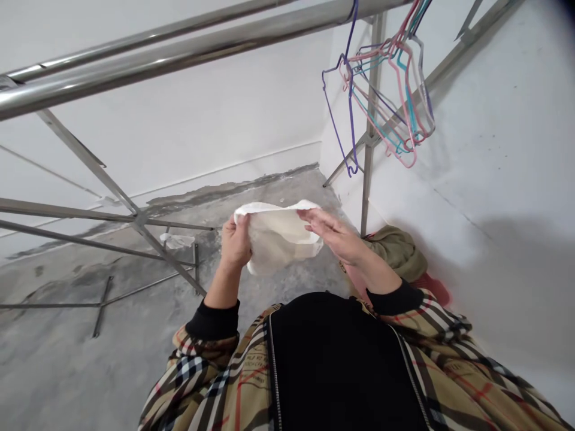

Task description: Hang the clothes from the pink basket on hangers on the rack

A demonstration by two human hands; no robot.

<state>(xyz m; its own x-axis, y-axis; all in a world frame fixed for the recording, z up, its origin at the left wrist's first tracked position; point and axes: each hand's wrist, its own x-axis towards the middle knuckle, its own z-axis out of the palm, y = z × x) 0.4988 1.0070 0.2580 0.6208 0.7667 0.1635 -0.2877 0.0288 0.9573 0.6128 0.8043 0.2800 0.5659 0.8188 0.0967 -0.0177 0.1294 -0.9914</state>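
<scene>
A thin cream-white cloth (278, 236) with a thicker white edge along its top is stretched between my two hands in front of my body. My left hand (236, 240) pinches its upper left corner, thumb on the near side. At the upper right corner, my right hand (335, 233) holds the white edge with its fingers mostly straight, some of the fingertips lying at the opening. The lower part of the cloth hangs loose and slightly see-through. Its exact kind is unclear.
Metal rails (179, 51) of a drying rack cross above, with crossed legs at left. A purple hanger (353, 120) and several pink, blue and grey hangers (406, 102) hang at the upper right. An olive cloth bundle (398, 251) lies over something pink by the right wall.
</scene>
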